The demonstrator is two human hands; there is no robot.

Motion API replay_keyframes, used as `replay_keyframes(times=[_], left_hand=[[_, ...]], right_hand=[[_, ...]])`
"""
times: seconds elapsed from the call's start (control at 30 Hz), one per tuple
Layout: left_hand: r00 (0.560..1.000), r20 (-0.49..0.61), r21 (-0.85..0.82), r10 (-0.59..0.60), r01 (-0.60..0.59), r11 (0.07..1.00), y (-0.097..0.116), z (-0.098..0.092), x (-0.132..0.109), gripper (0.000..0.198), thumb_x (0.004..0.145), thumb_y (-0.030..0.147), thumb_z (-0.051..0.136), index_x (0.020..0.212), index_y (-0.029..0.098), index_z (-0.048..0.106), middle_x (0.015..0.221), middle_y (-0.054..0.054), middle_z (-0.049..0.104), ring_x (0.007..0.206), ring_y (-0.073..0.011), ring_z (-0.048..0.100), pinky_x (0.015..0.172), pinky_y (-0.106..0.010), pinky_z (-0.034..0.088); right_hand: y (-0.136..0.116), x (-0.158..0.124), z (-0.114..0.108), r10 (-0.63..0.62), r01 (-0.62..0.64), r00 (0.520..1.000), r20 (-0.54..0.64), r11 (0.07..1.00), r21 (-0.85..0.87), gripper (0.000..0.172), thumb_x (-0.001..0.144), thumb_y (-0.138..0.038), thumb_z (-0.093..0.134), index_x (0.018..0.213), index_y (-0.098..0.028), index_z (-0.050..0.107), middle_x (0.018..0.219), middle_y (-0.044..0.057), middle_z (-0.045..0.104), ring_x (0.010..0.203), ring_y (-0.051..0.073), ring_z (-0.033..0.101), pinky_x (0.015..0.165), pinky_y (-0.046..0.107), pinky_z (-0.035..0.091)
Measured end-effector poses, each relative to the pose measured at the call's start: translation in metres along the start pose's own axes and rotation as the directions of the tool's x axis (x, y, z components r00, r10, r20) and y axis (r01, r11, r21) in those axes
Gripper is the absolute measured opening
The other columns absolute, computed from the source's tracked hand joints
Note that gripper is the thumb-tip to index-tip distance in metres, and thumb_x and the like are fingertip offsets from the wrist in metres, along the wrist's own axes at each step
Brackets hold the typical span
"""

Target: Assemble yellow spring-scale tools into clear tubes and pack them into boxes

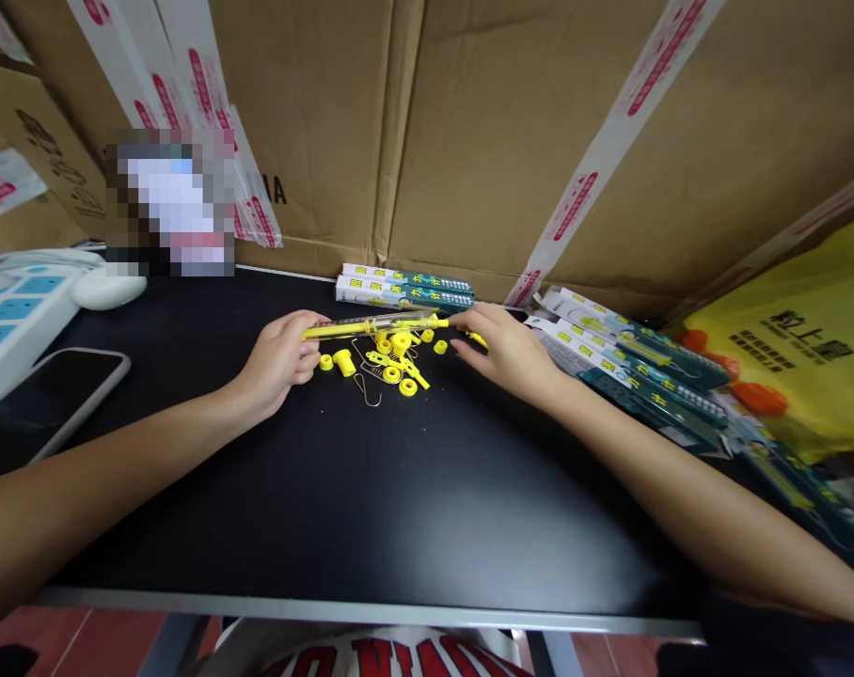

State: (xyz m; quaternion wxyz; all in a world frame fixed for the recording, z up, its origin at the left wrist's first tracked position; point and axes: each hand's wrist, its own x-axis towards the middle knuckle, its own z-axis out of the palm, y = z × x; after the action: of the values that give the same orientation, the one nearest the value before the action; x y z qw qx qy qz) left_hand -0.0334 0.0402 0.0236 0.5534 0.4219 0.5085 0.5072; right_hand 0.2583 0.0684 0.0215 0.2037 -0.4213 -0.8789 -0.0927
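Note:
My left hand [280, 362] is closed around the yellow end of a spring scale [388, 325], a clear tube with yellow plastic inside, held nearly level above the table. At the tube's other end is my right hand [501, 348], its thumb and forefinger apart and a fingertip by the yellow tip. A yellow piece [477, 339] shows in the gap between those fingers; whether they touch it I cannot tell. Below the tube lie loose yellow plastic parts, among them a plug [343, 363], a ring [408, 386] and a flat piece [417, 372], with a bent wire hook [368, 391].
Printed spring scale boxes [399, 291] lie at the back, and more boxes [631, 376] are piled at the right beside a yellow bag [786, 338]. A phone [53, 404] and a white power strip [28, 310] are at the left. Large cardboard boxes [469, 132] stand behind the black table [399, 527].

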Motion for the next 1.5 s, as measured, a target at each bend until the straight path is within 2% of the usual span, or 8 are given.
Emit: replay_keyframes(times=[0.2,0.57,0.67,0.73,0.83,0.93,1.13,1.5], left_hand=[[1.0,-0.003,0.011,-0.021,0.021,1.0,0.001,0.002,0.0,0.011,0.089,0.019,0.046,0.083,0.016,0.054,0.052,0.009,0.027,0.037,-0.0019,0.021,0.033,-0.013,0.013],[0.999,-0.027,0.036,-0.046,0.047,0.998,0.002,0.0,0.0,0.013,0.091,0.02,0.044,0.086,0.016,0.055,0.052,0.009,0.026,0.035,-0.0014,0.02,0.033,-0.013,0.013],[0.999,-0.022,0.027,-0.048,0.049,0.998,0.002,0.001,0.001,0.014,0.091,0.02,0.044,0.084,0.016,0.055,0.052,0.009,0.026,0.035,-0.0014,0.02,0.033,-0.013,0.013],[0.999,-0.011,0.018,-0.044,0.045,0.999,0.001,0.001,0.002,0.014,0.091,0.02,0.044,0.084,0.016,0.055,0.052,0.009,0.026,0.035,-0.0017,0.02,0.033,-0.013,0.013],[0.999,0.0,0.021,-0.034,0.034,0.999,0.0,0.0,0.003,0.015,0.091,0.02,0.043,0.084,0.016,0.055,0.052,0.009,0.027,0.035,-0.0019,0.02,0.033,-0.014,0.013],[1.0,-0.006,0.033,-0.029,0.03,0.999,0.0,-0.001,0.002,0.014,0.09,0.02,0.044,0.084,0.016,0.056,0.052,0.009,0.026,0.035,-0.0021,0.02,0.033,-0.014,0.013],[1.0,0.01,0.029,-0.021,0.021,0.999,-0.001,0.001,-0.001,0.009,0.088,0.021,0.048,0.082,0.017,0.054,0.052,0.009,0.026,0.036,-0.0022,0.02,0.034,-0.014,0.013],[0.999,0.028,0.07,-0.04,0.038,0.997,-0.002,0.001,-0.002,0.011,0.088,0.023,0.048,0.084,0.017,0.055,0.052,0.009,0.025,0.035,-0.0021,0.02,0.033,-0.013,0.013]], right_hand=[[0.008,0.029,0.005,-0.13,0.157,0.982,0.136,0.964,-0.213,0.03,0.091,-0.022,0.049,0.118,-0.014,0.061,0.106,0.015,0.06,0.094,0.029,0.054,0.08,0.04,0.048],[0.022,0.059,0.012,-0.143,0.186,0.957,0.251,0.97,-0.157,0.019,0.081,-0.019,0.062,0.099,-0.017,0.068,0.1,0.013,0.058,0.093,0.029,0.052,0.08,0.04,0.044],[0.021,0.052,0.003,-0.109,0.119,0.976,0.19,0.992,-0.037,0.016,0.081,-0.019,0.061,0.096,-0.016,0.063,0.097,0.012,0.061,0.093,0.028,0.055,0.08,0.04,0.046],[0.02,0.043,-0.007,-0.026,0.002,0.988,0.149,0.987,0.16,0.014,0.079,-0.018,0.062,0.093,-0.017,0.058,0.09,0.008,0.063,0.083,0.023,0.059,0.074,0.036,0.048],[0.012,0.024,-0.022,0.098,-0.14,0.988,0.119,0.89,0.434,0.018,0.078,-0.024,0.064,0.089,-0.02,0.051,0.081,0.002,0.061,0.068,0.016,0.059,0.063,0.03,0.049],[0.001,0.007,-0.031,0.139,-0.184,0.983,0.122,0.792,0.582,0.021,0.077,-0.028,0.067,0.086,-0.021,0.049,0.084,0.002,0.062,0.069,0.015,0.061,0.063,0.029,0.052],[-0.013,-0.002,-0.033,0.156,-0.185,0.983,0.101,0.786,0.59,0.02,0.078,-0.029,0.068,0.086,-0.021,0.051,0.087,0.004,0.065,0.073,0.017,0.063,0.067,0.034,0.055],[-0.012,-0.001,-0.033,0.159,-0.202,0.979,0.125,0.783,0.589,0.02,0.079,-0.029,0.068,0.089,-0.021,0.053,0.086,0.004,0.064,0.073,0.017,0.063,0.066,0.032,0.054]])
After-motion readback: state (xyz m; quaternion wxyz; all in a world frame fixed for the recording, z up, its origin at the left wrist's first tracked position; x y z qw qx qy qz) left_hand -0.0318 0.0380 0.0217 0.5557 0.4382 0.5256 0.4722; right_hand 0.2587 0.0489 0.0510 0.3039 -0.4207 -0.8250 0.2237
